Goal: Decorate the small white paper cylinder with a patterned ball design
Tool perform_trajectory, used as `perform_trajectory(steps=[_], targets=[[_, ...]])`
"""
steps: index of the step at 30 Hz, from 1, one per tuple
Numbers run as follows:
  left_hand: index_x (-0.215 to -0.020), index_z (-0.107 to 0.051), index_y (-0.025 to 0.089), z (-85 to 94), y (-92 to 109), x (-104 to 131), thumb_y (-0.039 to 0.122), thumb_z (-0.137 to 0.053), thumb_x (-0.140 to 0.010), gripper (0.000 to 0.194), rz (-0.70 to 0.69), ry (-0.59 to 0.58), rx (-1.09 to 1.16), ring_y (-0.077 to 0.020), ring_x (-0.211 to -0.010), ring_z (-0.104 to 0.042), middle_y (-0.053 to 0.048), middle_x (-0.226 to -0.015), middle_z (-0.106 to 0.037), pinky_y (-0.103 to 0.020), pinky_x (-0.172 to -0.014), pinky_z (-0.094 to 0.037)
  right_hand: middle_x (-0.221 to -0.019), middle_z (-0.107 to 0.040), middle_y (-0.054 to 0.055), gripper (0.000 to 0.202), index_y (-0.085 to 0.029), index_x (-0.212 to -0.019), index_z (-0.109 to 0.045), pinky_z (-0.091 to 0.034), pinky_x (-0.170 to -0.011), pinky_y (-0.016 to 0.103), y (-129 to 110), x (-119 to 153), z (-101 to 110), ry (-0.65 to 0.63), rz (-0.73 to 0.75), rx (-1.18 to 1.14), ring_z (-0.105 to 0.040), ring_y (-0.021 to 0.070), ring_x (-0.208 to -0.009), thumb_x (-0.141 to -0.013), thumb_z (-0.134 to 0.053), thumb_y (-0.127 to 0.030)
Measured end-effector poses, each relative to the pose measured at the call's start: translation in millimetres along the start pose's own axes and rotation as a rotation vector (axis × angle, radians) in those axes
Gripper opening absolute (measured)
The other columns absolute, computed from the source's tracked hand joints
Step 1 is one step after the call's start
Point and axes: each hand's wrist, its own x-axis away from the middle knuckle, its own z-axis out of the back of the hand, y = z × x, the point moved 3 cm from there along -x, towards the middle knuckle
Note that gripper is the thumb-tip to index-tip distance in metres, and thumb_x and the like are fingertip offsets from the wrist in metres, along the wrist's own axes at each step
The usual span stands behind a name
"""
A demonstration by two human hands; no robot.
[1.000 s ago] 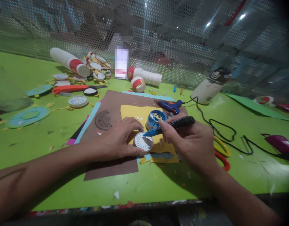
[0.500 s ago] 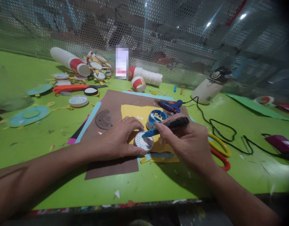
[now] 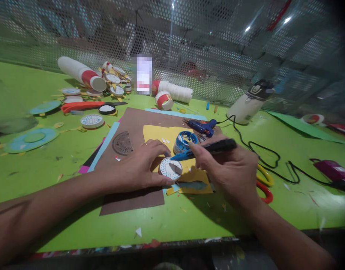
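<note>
Dotting step: left hand (image 3: 138,168) fingers pin the white disc (image 3: 170,168); right hand (image 3: 231,168) grips the blue marker (image 3: 202,150), tip over its far edge; next dot needs a steady disc.

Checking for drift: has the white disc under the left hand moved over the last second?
No. The disc sits at the same spot on the yellow paper, beside the blue cup, left hand on it.

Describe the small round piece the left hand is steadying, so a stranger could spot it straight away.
Start at the green table and find the brown sheet in its middle, with a yellow sheet on top. At the yellow sheet's near edge, the left hand holds a small white disc under the tip of the marker in the right hand. Unlike the blue-filled cup just behind it, its top is white with blue dots.
</note>
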Motion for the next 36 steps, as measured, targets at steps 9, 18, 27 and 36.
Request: perform_trajectory(steps=[9,18,27,36], targets=[[-0.111,-0.054,0.021,-0.3,0,2,0.051,-0.071,-0.078,0.048,0.025,0.000,-0.003,-0.0282,-0.108,-0.054,-0.010,-0.120,-0.057,-0.043,-0.090,-0.045,-0.052,-0.057,-0.002,0.025,-0.024,-0.063,-0.059,-0.044,-0.047,0.031,1,-3,8,0.133,-0.107,-0.105,-0.053,0.0147,-0.046,-0.084,-0.069,-0.033],[-0.112,-0.054,0.021,0.5,1,0,0.049,-0.072,-0.078,0.047,-0.002,0.007,-0.008,-0.0282,-0.108,-0.056,-0.009,-0.117,-0.059,-0.043,-0.090,-0.046,-0.051,-0.060,-0.004,0.018,-0.018,-0.071,-0.063,-0.047,-0.044,0.023,4,-4,-4,-0.063,-0.071,-0.071,-0.055,0.0102,-0.042,-0.084,-0.067,-0.031],[-0.112,-0.054,0.020,-0.7,0,1,0.051,-0.071,-0.079,0.048,-0.005,0.006,-0.015,-0.0276,-0.106,-0.056,-0.009,-0.116,-0.059,-0.042,-0.089,-0.046,-0.057,-0.065,-0.003,0.019,-0.016,-0.068,-0.065,-0.049,-0.049,0.019,5,-3,-7,-0.098,-0.007,-0.022,-0.060,0.0090,-0.048,-0.084,-0.068,-0.026],[-0.110,-0.055,0.020,-0.3,0,0,0.050,-0.071,-0.078,0.046,-0.012,0.004,-0.009,-0.0277,-0.106,-0.056,-0.009,-0.117,-0.059,-0.042,-0.089,-0.045,-0.050,-0.060,-0.004,0.022,-0.015,-0.065,-0.064,-0.043,-0.045,0.020,6,-3,-7,-0.140,-0.063,0.002,-0.053,0.0086,-0.044,-0.082,-0.070,-0.029]])
